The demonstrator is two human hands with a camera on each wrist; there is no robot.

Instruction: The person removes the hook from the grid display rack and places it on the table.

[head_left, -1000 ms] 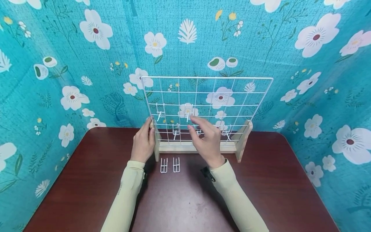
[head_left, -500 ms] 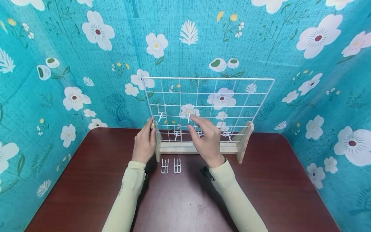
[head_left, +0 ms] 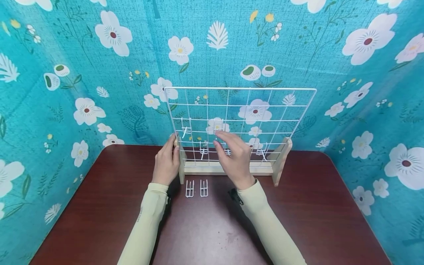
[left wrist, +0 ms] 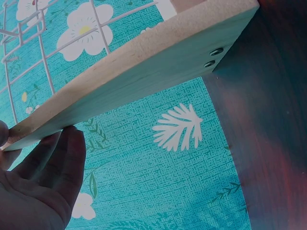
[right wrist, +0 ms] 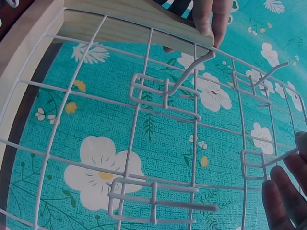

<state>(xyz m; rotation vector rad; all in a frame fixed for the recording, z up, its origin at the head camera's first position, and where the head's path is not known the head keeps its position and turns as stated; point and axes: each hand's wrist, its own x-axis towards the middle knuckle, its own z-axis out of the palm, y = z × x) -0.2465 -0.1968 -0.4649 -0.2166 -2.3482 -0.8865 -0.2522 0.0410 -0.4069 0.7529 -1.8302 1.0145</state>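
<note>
A white wire grid panel point(head_left: 245, 88) stands upright in a wooden stand point(head_left: 281, 162). My left hand point(head_left: 166, 162) grips the stand's left wooden side, thumb on one face and fingers on the other in the left wrist view. With thumb and fingertips, my right hand point(head_left: 236, 158) pinches the prong of a white wire hook point(right wrist: 253, 165) on the grid's middle. Other hooks hang on the grid: one at the upper left point(head_left: 185, 130), the rest lower, such as the lower-right hook point(head_left: 261, 152). My right hand partly covers a lower middle hook point(head_left: 228, 151).
Two loose white hooks, a left one point(head_left: 190, 189) and a right one point(head_left: 204, 188), lie on the dark red table point(head_left: 92, 206) before the stand. A teal flowered curtain point(head_left: 132, 55) hangs behind and at both sides.
My right fingertips have shifted slightly left onto the hook's prong. My left hand keeps its grip on the stand. The head view has shifted slightly.
</note>
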